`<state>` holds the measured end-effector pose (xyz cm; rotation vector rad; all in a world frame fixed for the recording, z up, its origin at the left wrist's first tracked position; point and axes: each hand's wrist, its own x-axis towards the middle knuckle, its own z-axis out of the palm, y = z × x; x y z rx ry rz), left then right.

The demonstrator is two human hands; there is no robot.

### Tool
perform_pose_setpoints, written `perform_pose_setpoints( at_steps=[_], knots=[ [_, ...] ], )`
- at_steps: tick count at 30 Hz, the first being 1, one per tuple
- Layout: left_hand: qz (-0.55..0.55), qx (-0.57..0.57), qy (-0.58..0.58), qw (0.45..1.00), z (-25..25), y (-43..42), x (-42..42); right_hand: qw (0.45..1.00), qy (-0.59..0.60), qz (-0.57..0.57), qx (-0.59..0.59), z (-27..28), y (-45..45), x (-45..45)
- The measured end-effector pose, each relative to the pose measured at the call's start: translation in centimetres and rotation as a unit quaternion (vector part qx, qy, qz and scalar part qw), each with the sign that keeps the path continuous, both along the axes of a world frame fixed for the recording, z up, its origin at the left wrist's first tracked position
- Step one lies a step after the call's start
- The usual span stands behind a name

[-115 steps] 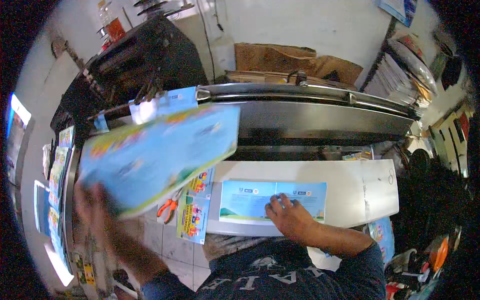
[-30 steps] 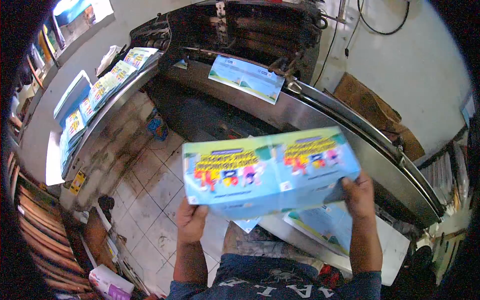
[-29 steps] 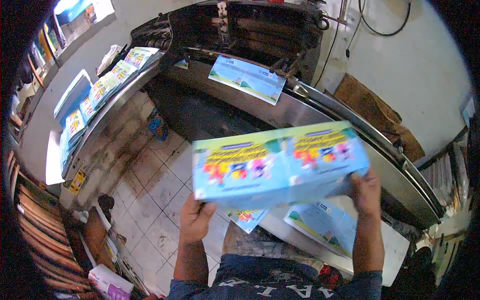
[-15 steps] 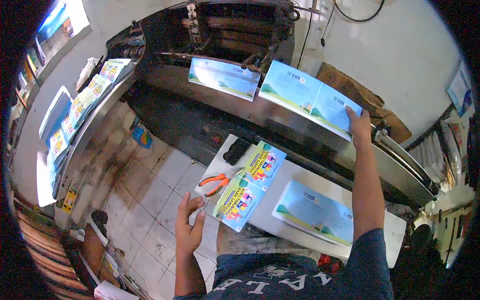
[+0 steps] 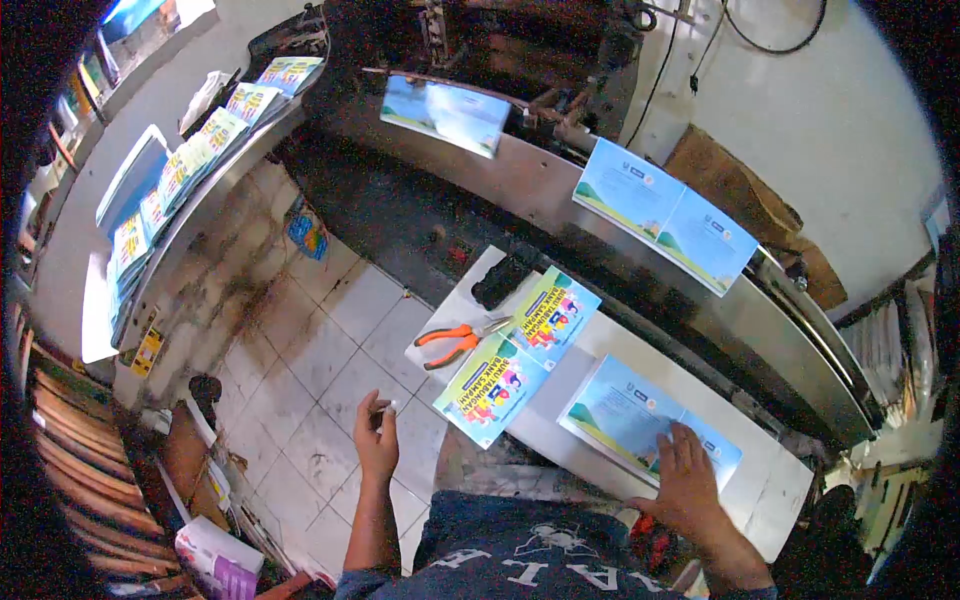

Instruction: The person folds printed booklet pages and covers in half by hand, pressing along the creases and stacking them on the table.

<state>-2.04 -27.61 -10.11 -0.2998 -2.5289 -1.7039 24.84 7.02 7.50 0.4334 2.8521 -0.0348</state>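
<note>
My right hand (image 5: 690,485) lies spread on the lower edge of a stack of blue printed sheets (image 5: 625,405) on the white bench. Over the floor, left of the bench, my left hand (image 5: 376,440) has its fingers curled toward the thumb; a small pale spot shows at the fingertips, too small to name. Orange-handled pliers (image 5: 450,345) rest on the bench beside yellow-and-blue printed covers (image 5: 490,390). On the metal rail of the machine lies a blue double sheet (image 5: 665,215), touched by neither hand. Another blue sheet (image 5: 445,112) lies farther left on it.
Overlapping booklets (image 5: 190,165) line the curved ledge at the left. The white bench (image 5: 770,480) extends to the lower right. Behind the machine rail (image 5: 540,180) stands brown cardboard (image 5: 735,185). A white and purple package (image 5: 218,560) is at the lower left.
The large printed sheet that both hands held now lies on the machine rail. My right hand has let it go and come down to the stack on the bench. My left hand's fingers have curled in.
</note>
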Motion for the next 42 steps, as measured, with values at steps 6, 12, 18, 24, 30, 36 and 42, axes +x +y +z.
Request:
perform_pose_setpoints(
  at_steps=[6,12,18,24,30,36,42],
  knots=[
    [0.048,-0.04,-0.163,0.985,-13.7,-5.2,2.7,0.993,0.019,0.007,-0.118,2.5,2.2,-0.1],
    [0.039,-0.071,-0.206,0.975,-20.9,-8.4,6.0,0.993,-0.008,-0.112,0.024,9.3,6.3,-2.6],
    [0.027,-0.133,-0.187,0.973,-23.9,-9.5,8.0,0.956,0.202,-0.207,0.055,16.8,16.7,-6.7],
    [0.045,-0.118,-0.128,0.984,-24.2,-10.2,8.1,0.88,0.415,-0.119,0.198,22.8,24.0,-13.6],
    [-0.064,-0.027,-0.019,0.997,3.9,2.0,8.1,0.917,0.369,-0.152,-0.014,21.8,17.5,-10.9],
    [-0.442,0.163,-0.186,0.862,11.6,12.5,10.9,0.962,0.241,0.012,-0.128,13.6,3.5,-7.6],
    [-0.323,0.672,-0.442,0.498,8.9,15.3,12.2,0.936,0.214,-0.035,-0.278,9.7,-0.2,-5.9]
  ],
)
